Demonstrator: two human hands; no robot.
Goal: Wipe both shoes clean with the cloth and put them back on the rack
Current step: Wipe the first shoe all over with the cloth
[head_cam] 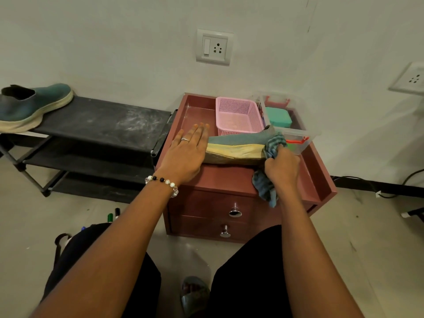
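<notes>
On shoe (pixel 231 146): right hand's (pixel 281 167) cloth (pixel 271 145) grip

Home interior, likely an entry corner or bedroom. Low black fabric-shelved shoe rack (pixel 96 125) against a plain white plastered wall (pixel 114 42); small reddish-brown wooden two-drawer cabinet (pixel 229 203) beside it; white wall switch-and-socket plate (pixel 214 47); pink perforated plastic basket (pixel 238 115) on the cabinet; grey tiled floor (pixel 27 214).

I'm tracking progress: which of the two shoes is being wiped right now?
The teal shoe tipped on the maroon drawer cabinet: the right hand presses the blue checked cloth to it. The other shoe stands untouched on the black rack.
</notes>
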